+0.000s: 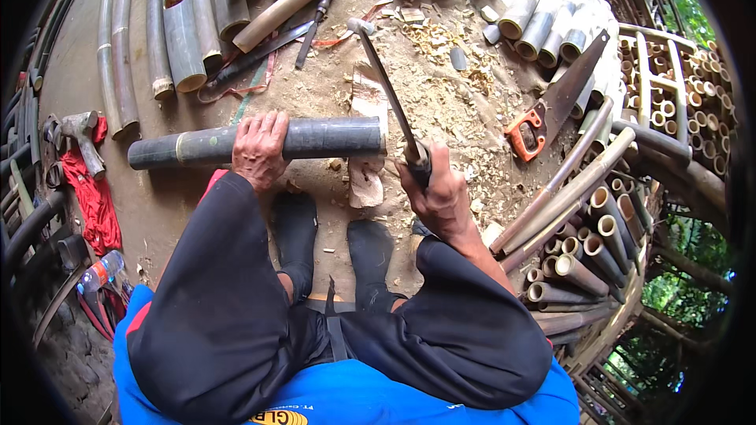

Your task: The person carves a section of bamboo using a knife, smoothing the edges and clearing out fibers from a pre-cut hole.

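A dark green bamboo tube lies crosswise in front of me, its right end over a pale wooden block. My left hand is wrapped over the tube near its middle. To the right of the tube's cut end, my right hand grips the dark handle of a long-bladed knife. Its blade, seen nearly edge-on, slants up and away to the left, apart from the tube. A pale rounded shape shows at the blade's far end; I cannot tell whether it belongs to the knife.
Wood chips litter the ground. A handsaw with an orange handle lies at right. Cut bamboo tubes line the far side, with shorter pieces stacked at right. A mallet, red cloth and bottle are at left.
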Demonstrator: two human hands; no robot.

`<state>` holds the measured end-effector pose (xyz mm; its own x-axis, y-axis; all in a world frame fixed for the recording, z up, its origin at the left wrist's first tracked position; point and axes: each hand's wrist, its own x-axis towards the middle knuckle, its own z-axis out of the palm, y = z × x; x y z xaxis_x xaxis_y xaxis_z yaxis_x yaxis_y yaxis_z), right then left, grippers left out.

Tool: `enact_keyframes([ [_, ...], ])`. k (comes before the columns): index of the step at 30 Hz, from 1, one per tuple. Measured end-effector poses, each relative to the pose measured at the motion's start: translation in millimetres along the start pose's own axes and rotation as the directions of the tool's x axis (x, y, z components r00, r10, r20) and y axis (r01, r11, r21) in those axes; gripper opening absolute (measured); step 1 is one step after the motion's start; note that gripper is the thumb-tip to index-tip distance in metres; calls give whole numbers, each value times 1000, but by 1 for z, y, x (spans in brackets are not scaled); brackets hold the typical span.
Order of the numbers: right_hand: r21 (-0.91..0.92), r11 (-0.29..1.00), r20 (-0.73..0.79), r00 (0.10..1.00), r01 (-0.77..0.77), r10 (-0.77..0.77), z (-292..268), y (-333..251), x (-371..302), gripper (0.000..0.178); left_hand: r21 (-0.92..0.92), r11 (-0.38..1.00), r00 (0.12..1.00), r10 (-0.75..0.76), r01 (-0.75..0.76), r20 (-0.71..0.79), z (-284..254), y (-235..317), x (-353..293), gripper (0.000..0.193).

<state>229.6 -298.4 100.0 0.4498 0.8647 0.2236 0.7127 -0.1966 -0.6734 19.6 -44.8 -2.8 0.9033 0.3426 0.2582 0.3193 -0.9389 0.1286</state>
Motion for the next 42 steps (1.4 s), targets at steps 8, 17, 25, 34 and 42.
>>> enact_keyframes([
  [8, -172, 939, 231, 914, -299, 333, 19, 8, -2, 41, 28, 998, 998, -55, 55, 16, 6, -6, -7, 61],
  [17, -227, 925, 254, 899, -304, 358, 21, 41, -8, 39, 11, 1000, 1000, 0, 0, -29, 9, -6, -2, 58],
  [25, -260, 877, 199, 866, -404, 458, 53, 65, -31, 39, 3, 999, 998, -36, 36, -55, 16, 5, -4, 60],
  [34, -141, 641, -148, 656, -755, 740, 26, 44, -100, 53, -75, 997, 983, -10, 24, 183, -10, 3, 8, 80],
  [42, -224, 557, -135, 591, -800, 795, 63, 58, -191, 81, -52, 998, 992, -29, 36, 123, -1, 3, 5, 75],
])
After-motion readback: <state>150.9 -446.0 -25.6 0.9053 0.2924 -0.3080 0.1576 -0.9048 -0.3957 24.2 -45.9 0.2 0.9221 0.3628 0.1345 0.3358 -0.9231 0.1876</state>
